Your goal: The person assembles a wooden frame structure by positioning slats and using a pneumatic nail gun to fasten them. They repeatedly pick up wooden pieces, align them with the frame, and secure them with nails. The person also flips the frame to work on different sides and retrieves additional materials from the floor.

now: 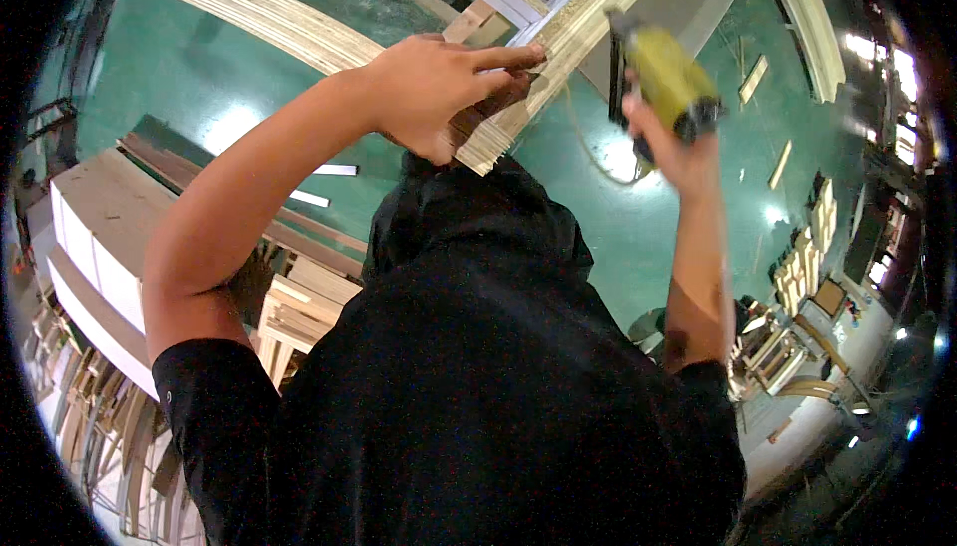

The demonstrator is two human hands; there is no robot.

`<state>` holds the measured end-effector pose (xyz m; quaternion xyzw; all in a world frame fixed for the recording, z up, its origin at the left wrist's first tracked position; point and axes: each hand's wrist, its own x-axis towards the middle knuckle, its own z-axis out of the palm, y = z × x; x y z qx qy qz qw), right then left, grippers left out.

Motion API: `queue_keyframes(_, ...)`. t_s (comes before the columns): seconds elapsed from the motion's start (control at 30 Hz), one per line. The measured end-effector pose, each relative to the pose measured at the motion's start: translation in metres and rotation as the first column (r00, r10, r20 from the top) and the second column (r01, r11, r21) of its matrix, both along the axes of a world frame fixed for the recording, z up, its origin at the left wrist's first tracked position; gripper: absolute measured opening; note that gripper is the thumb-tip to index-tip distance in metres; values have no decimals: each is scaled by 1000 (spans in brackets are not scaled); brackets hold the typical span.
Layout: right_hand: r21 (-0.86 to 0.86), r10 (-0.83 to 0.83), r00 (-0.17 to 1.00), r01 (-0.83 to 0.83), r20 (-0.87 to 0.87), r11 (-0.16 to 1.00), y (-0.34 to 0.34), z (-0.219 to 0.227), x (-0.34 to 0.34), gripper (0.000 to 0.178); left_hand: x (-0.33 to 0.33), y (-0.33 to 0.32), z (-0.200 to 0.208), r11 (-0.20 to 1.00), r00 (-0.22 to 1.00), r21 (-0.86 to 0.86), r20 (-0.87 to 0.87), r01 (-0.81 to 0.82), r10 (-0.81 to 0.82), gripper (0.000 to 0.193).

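We're resting the left hand on the layered-wood frame near its end, top fingers extended; can't tell if the rest are pinching. We're wrapping the right hand around a yellow-and-black power tool, apart from the frame, over green floor. Risk: we're leaving left fingers exposed; poor aim or a slip could catch them.

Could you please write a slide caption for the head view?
Right hand gripping a yellow-and-black tool, left hand near the end of a light wooden beam.
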<state>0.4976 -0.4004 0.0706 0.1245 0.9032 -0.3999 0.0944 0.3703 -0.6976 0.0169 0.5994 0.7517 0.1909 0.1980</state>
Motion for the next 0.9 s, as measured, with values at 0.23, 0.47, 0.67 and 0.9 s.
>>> queue_keyframes(0.23,-530,43,998,-7,55,848,24,-13,-69,33,2,-1,10,997,990,-66,-128,47,-55,102)
queue_keyframes(0.47,-442,68,991,-12,112,897,33,-22,-60,32,5,0,11,994,985,-92,-159,58,-72,102)
queue_keyframes(0.67,-292,-56,975,119,214,949,23,-33,-33,52,1,2,13,986,975,-116,-174,121,-140,97)
queue_keyframes(0.9,-115,-121,989,130,79,985,-1,-35,-26,51,-1,2,14,994,970,8,-221,108,-104,83)
